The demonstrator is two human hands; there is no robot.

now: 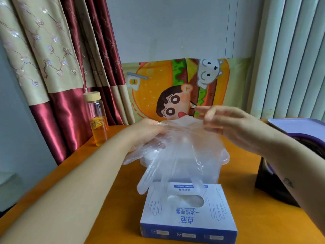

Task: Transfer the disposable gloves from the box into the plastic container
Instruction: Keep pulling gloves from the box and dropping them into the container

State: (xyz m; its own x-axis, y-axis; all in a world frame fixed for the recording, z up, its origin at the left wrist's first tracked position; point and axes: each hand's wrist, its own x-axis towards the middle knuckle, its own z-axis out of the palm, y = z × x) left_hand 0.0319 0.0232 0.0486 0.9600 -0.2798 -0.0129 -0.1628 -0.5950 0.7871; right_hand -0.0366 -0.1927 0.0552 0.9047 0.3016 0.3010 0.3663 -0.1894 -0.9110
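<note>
Both left hand and right hand pinch gloves hanging beneath them.

The container sits mostly behind the hanging gloves; only a cloudy stretch of rim shows at the right. How many gloves are in the bunch cannot be told. The right hand is smeared by motion, so its grip is unclear. The left hand has its fingertips lost in the film. The small print on the box is unreadable. The purple tray is cut off by the right edge; the right forearm covers part of the dark case.
</note>
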